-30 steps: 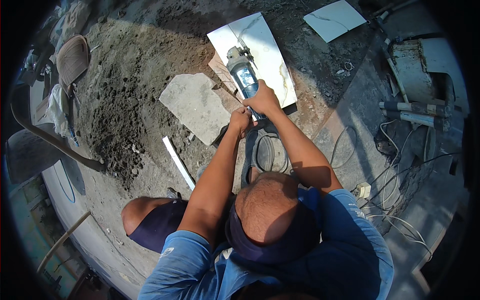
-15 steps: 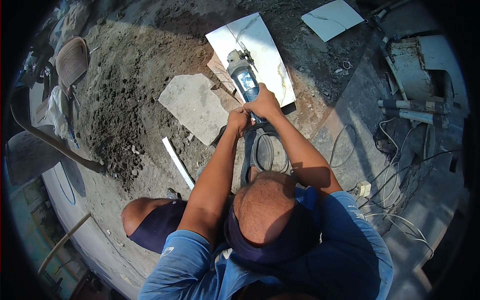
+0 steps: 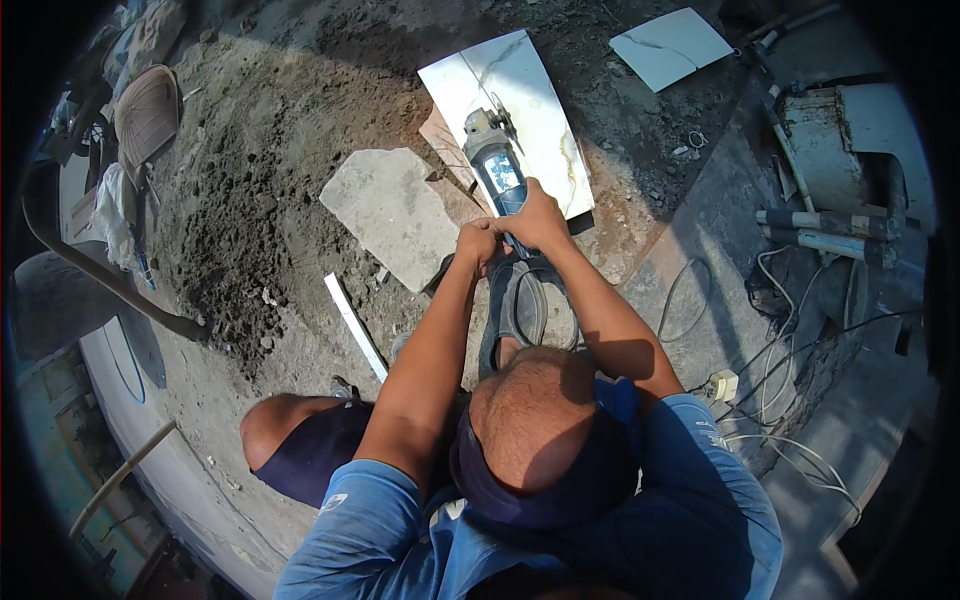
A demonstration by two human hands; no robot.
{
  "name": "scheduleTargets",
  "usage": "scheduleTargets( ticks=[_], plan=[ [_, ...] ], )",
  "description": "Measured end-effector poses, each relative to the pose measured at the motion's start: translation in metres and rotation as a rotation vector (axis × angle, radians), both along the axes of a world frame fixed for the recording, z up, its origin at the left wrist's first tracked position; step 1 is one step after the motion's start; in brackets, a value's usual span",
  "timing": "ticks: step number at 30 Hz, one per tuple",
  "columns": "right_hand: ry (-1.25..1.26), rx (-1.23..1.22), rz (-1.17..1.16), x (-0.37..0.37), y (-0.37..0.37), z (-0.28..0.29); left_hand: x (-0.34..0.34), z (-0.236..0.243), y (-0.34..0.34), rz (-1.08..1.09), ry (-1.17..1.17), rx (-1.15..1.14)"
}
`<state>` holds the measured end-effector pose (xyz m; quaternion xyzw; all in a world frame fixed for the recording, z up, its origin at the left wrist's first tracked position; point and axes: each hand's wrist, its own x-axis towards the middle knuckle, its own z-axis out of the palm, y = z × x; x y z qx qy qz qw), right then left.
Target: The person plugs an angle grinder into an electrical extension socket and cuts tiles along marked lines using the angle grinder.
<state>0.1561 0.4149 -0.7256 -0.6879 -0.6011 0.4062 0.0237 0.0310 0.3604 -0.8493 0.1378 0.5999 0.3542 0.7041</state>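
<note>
A white tile (image 3: 550,125) lies near a smaller grey stone slab (image 3: 390,210). Over the tile is the grinder (image 3: 500,172), the right hand (image 3: 537,218) wrapped around its body, the left hand (image 3: 480,246) closed on its rear; its disc (image 3: 503,115) (touching or not, I cannot tell) faces right.

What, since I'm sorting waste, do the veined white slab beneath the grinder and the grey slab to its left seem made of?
White slab: probably glazed ceramic or porcelain, judging by its smooth, bright face.
Grey slab: stone or concrete, unclear which; matt, rough, irregularly edged.
</note>
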Motion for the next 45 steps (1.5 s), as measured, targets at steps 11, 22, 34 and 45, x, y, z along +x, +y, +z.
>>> scheduleTargets(
  ticks=[11,22,34,45],
  plan=[
    [0.010,-0.012,0.003,0.003,-0.008,0.005,0.002,0.016,0.001,0.043,-0.009,-0.043],
    [0.015,0.001,-0.032,0.006,-0.015,0.000,-0.002,0.017,0.002,-0.006,-0.014,-0.036],
    [0.013,-0.012,-0.010,0.012,-0.026,0.007,-0.002,0.018,0.002,-0.009,0.060,-0.012],
    [0.021,0.000,-0.015,0.016,-0.031,0.001,0.000,0.026,0.001,-0.003,0.092,-0.023]
  ],
)
